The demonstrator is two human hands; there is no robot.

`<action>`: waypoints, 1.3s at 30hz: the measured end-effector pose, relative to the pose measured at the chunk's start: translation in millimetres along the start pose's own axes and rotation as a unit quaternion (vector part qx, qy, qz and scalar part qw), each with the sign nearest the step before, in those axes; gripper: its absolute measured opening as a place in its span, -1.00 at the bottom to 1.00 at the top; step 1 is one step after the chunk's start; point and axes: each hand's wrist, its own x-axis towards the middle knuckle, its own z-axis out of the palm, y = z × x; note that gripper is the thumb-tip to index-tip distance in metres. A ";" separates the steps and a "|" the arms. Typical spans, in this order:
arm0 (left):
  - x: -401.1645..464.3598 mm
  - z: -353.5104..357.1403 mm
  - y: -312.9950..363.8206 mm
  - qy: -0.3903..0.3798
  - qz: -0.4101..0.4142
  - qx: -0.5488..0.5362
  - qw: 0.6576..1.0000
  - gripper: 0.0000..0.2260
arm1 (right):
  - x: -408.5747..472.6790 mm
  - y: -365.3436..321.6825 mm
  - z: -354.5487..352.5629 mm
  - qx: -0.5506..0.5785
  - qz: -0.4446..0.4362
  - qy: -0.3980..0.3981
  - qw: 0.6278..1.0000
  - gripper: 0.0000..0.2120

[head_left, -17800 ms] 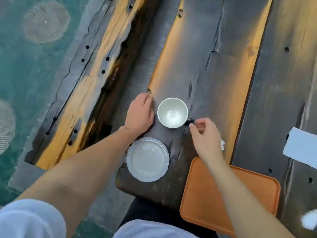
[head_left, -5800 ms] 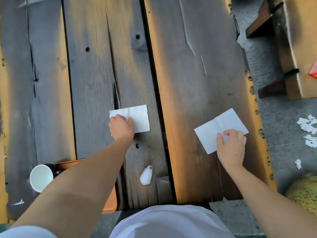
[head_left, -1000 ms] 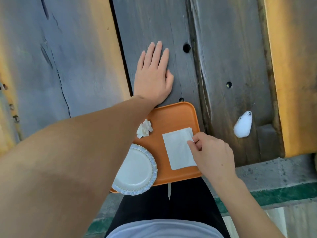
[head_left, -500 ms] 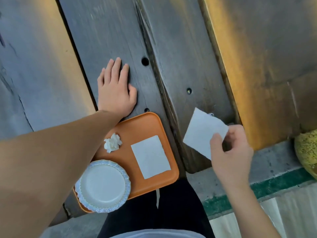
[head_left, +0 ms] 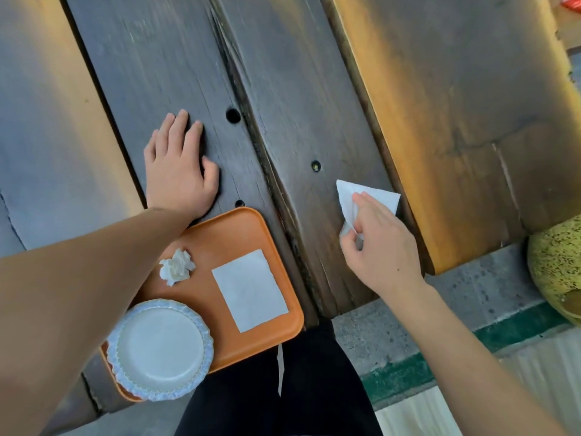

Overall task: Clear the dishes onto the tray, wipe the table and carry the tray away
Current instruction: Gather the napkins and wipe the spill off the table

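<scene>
Right hand [head_left: 382, 250] has dropped the napkin [head_left: 371, 195] onto the worktop [head_left: 301, 89], fingers [head_left: 361, 199] pinching it; left hand [head_left: 179, 171] flat, open. Press flat, wipe firmly along the grain.

This looks like an outdoor eating spot, perhaps a café terrace or picnic area. The table [head_left: 314, 89] is built of thick, weathered wooden planks with bolt holes and deep cracks, standing on rough concrete paving [head_left: 393, 328] with a green painted stripe [head_left: 440, 366]. An orange serving tray [head_left: 226, 234] carries a white plate [head_left: 160, 347], a flat napkin [head_left: 250, 289] and a crumpled tissue [head_left: 176, 270], as in a self-service place.
</scene>
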 end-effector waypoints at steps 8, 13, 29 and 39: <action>-0.7 0.1 -0.3 0.005 -0.002 -0.002 1.000 -0.50 | -32.8 -9.6 -0.9 -0.034 0.023 -0.015 0.999 -0.62; -0.6 2.3 -0.3 0.005 -0.003 -0.001 1.000 -0.50 | -56.1 -15.4 11.9 -0.030 0.002 -0.057 0.998 -0.74; 0.2 2.6 -0.9 -0.002 -0.004 0.006 1.000 -0.50 | -68.0 3.8 40.4 -0.136 -0.063 -0.144 0.978 -0.21; 1.0 0.6 -0.2 -0.015 -0.006 0.009 1.000 -0.49 | -55.9 10.1 2.8 0.002 -0.047 -0.112 0.993 -0.49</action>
